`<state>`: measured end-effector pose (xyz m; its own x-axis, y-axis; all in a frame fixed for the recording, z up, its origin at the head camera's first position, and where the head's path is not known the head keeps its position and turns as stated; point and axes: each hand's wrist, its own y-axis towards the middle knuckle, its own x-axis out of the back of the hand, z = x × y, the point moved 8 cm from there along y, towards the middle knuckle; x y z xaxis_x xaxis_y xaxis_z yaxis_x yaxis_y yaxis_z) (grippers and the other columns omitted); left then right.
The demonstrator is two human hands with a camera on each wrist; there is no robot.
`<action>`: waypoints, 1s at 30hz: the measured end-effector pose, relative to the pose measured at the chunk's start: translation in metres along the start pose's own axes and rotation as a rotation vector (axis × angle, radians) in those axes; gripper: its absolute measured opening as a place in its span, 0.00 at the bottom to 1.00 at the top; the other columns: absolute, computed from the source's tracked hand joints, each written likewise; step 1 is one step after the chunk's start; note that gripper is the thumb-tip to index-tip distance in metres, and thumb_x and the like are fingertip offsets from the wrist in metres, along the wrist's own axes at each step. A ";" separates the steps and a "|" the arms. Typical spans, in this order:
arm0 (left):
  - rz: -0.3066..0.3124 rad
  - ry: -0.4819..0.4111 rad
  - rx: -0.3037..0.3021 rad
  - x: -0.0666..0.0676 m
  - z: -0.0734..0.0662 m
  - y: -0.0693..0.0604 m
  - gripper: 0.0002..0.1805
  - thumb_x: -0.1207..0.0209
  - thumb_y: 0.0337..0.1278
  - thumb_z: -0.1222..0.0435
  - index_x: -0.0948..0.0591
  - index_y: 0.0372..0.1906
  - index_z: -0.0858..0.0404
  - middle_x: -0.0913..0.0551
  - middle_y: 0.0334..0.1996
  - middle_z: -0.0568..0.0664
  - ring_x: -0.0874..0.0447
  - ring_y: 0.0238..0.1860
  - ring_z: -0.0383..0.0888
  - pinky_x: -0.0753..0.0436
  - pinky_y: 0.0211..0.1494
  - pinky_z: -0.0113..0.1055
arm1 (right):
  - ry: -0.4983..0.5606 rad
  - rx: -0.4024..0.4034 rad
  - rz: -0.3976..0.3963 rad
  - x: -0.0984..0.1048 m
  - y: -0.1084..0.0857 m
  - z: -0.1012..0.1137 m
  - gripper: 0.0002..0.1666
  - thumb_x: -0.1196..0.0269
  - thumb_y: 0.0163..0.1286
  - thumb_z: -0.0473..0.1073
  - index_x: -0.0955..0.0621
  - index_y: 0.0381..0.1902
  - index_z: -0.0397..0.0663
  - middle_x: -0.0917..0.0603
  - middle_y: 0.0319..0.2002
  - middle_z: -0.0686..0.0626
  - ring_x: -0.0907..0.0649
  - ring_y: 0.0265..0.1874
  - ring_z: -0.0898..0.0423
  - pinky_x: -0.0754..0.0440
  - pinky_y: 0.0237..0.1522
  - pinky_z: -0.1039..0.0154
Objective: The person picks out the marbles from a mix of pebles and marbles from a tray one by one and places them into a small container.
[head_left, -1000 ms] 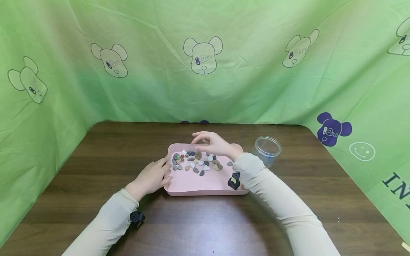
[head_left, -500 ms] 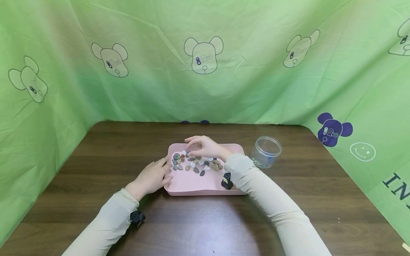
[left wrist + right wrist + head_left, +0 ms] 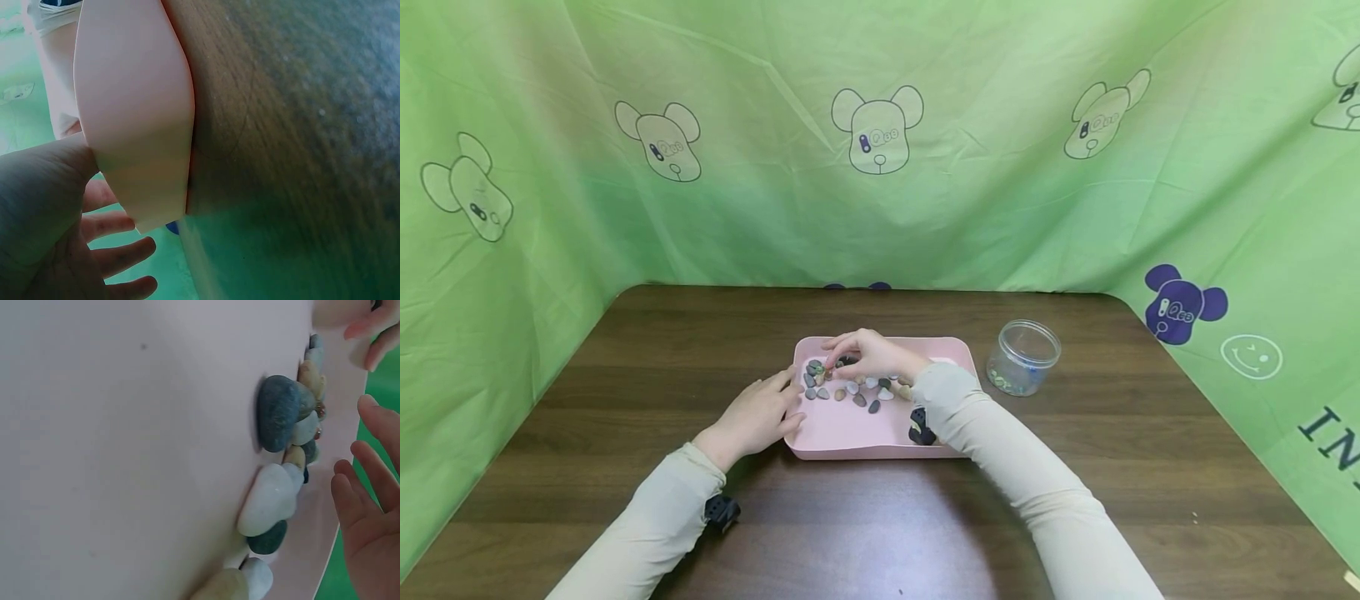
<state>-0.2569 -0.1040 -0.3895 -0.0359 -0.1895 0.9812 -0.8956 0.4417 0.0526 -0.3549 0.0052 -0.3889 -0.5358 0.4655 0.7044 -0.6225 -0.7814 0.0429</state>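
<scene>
A shallow pink tray (image 3: 857,429) holds several smooth pebbles (image 3: 860,401) in grey, white and tan. My left hand (image 3: 752,417) rests on the tray's left rim, its fingers loosely spread; the left wrist view shows them by the tray wall (image 3: 134,94). Over the pebbles at the tray's back left hovers my right hand (image 3: 876,354), thumb and fingers apart. In the right wrist view its fingers (image 3: 381,475) hold nothing visible. Small shiny red pieces (image 3: 320,411) lie among the pebbles near those fingertips. The right hand hides part of the pebbles in the head view.
A clear, lidless jar (image 3: 1024,358) stands right of the tray, with small greenish pieces (image 3: 1009,384) at its bottom. The brown wooden table (image 3: 865,517) is bordered by a green printed cloth (image 3: 880,225) at the back and sides.
My right hand has moved left and lower across the tray, from above its middle to the red pieces at the back left. The left hand stays at the rim.
</scene>
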 end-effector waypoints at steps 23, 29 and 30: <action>-0.004 -0.001 0.002 0.000 0.000 0.000 0.25 0.43 0.59 0.57 0.25 0.57 0.70 0.35 0.66 0.67 0.34 0.66 0.59 0.32 0.64 0.59 | -0.242 -0.007 0.017 -0.010 0.004 0.001 0.11 0.35 0.58 0.36 0.15 0.41 0.42 0.23 0.60 0.43 0.27 0.63 0.48 0.33 0.67 0.56; -0.009 0.001 -0.004 0.001 -0.001 0.000 0.25 0.43 0.59 0.58 0.25 0.56 0.70 0.34 0.65 0.67 0.33 0.66 0.59 0.31 0.63 0.59 | -0.272 -0.024 0.012 -0.010 0.005 -0.001 0.08 0.35 0.58 0.36 0.14 0.37 0.43 0.22 0.59 0.43 0.26 0.63 0.49 0.32 0.66 0.56; -0.011 0.003 -0.006 0.001 -0.001 0.000 0.25 0.43 0.59 0.58 0.25 0.56 0.70 0.34 0.65 0.67 0.33 0.66 0.59 0.31 0.63 0.59 | -0.276 -0.023 0.010 -0.010 0.005 -0.001 0.08 0.35 0.58 0.36 0.14 0.37 0.43 0.22 0.59 0.43 0.26 0.63 0.49 0.32 0.66 0.56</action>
<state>-0.2568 -0.1032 -0.3884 -0.0248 -0.1921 0.9811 -0.8934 0.4446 0.0645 -0.3527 -0.0032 -0.3963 -0.3683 0.3250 0.8711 -0.6325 -0.7743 0.0215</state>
